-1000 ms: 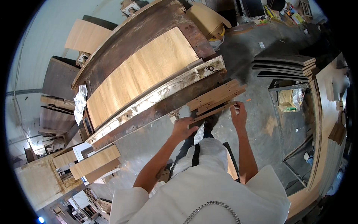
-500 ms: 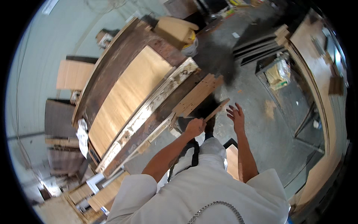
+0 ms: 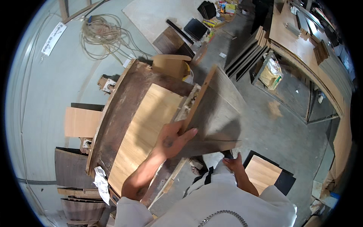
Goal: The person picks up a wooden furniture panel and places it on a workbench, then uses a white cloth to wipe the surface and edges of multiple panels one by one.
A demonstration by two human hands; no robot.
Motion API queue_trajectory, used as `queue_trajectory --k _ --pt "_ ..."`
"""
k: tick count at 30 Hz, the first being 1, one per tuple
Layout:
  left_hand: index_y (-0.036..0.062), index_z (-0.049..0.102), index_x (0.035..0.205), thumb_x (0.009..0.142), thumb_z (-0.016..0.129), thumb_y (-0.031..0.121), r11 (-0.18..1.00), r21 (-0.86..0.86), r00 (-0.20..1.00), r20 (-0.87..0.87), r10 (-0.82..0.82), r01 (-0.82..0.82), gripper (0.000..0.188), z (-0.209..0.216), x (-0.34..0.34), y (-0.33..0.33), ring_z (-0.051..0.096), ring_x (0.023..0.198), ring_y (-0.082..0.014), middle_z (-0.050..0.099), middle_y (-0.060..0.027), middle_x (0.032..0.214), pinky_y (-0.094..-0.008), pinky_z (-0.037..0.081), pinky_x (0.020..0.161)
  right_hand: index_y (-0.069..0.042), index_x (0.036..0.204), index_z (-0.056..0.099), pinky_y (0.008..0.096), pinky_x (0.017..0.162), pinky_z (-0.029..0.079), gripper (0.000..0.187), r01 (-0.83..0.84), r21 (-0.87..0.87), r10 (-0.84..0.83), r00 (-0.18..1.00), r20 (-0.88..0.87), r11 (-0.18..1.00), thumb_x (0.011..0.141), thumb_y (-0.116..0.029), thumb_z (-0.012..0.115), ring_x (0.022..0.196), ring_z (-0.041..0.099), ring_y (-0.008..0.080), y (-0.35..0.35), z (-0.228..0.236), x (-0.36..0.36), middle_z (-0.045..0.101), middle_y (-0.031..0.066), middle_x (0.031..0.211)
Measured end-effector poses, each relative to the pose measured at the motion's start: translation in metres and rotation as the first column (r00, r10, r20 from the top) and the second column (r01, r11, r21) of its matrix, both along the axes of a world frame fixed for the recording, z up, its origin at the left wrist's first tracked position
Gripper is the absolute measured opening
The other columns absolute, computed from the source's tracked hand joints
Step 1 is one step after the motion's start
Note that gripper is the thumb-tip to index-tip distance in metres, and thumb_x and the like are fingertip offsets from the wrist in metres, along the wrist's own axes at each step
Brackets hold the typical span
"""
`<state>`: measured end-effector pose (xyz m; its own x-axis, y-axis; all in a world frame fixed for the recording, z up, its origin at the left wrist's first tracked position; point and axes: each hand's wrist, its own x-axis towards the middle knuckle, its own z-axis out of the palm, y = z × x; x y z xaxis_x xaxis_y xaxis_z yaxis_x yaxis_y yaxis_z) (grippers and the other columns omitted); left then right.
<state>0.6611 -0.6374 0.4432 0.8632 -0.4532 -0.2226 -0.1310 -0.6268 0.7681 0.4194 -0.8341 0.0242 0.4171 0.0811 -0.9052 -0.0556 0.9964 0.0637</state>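
Observation:
My left hand (image 3: 171, 142) is closed on the edge of a wood panel (image 3: 221, 108), its thumb lying on the panel's grey-brown face. The panel is tilted up, with a lighter brown edge strip along its left side, and hangs partly over the workbench (image 3: 124, 83). Just below the panel's lower right corner is my right hand (image 3: 235, 163), thumb stretched up and apart from the fingers; it appears to hold nothing. On the bench lies a pale wood board (image 3: 145, 125), partly shaded by my left arm and the panel.
Dark panels (image 3: 247, 51) lean in a stack ahead to the right, beside a long worktable (image 3: 289, 49). A light board with black pieces (image 3: 262, 174) lies on the floor at my right. A cardboard box (image 3: 170, 66) stands past the bench, and coiled cable (image 3: 102, 36) hangs on the wall.
The panel, seen nearly edge-on with other boards before, now stands raised and turned with its broad face showing. My left hand has moved left over the bench; my right hand has dropped toward my body.

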Motion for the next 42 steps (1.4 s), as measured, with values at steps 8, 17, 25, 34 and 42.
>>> queue_trajectory --k 8,17,25,34,42 --pt "-0.0013 0.065 0.089 0.082 0.068 0.014 0.735 -0.567 0.924 -0.298 0.238 -0.372 0.017 0.017 -0.059 0.23 0.054 0.067 -0.0076 0.064 -0.0011 0.077 -0.0231 0.043 0.061 -0.006 0.126 0.048 0.0448 0.097 0.039 0.059 0.526 -0.334 -0.381 0.828 0.413 0.782 0.085 -0.047 0.057 0.115 0.048 0.0283 0.028 0.123 0.043 0.051 0.0101 0.128" --pt "-0.0051 0.055 0.115 0.082 0.063 0.038 0.384 -0.445 0.579 -0.495 0.647 -0.809 0.055 -0.1 -0.111 0.381 0.056 0.1 -0.0208 0.061 -0.0119 0.106 -0.0327 0.04 0.089 -0.001 0.123 0.05 0.044 0.097 0.039 0.045 0.395 -0.546 0.23 0.613 0.756 0.739 0.085 -0.023 0.058 0.113 0.05 0.0278 0.048 0.28 0.144 0.053 0.0117 0.124" --pt "-0.0092 0.029 0.136 0.079 0.039 0.074 -0.503 -0.741 0.531 -0.671 0.517 -0.446 0.101 -0.172 -0.175 0.412 0.048 0.116 -0.0326 0.046 -0.0214 0.131 -0.0414 0.038 0.099 0.0 0.109 0.057 0.0401 0.088 0.043 0.034 -0.175 -0.592 0.562 0.599 0.57 0.787 0.077 -0.013 0.061 0.103 0.054 0.0245 0.172 0.27 0.314 0.058 0.0088 0.109" --pt "0.002 0.027 0.138 0.078 0.049 0.068 -0.372 -0.748 0.524 -0.656 0.544 -0.55 0.092 -0.133 -0.124 0.354 0.05 0.117 -0.033 0.05 -0.0173 0.128 -0.0496 0.042 0.096 -0.001 0.1 0.057 0.0389 0.082 0.048 0.026 -0.474 -0.327 0.559 0.517 0.648 0.817 0.075 -0.005 0.06 0.094 0.057 0.0237 0.336 0.219 0.427 0.059 0.0066 0.1" --pt "0.0007 0.027 0.14 0.086 0.044 0.062 -0.345 -0.471 0.211 -0.787 0.579 -0.812 0.083 -0.206 -0.185 0.286 0.05 0.115 -0.0298 0.047 -0.0172 0.131 -0.0415 0.043 0.093 -0.004 0.101 0.055 0.0395 0.086 0.047 0.029 -0.57 -0.23 0.554 0.496 0.669 0.789 0.072 -0.003 0.058 0.098 0.056 0.0238 0.461 0.158 0.484 0.058 0.0053 0.102"
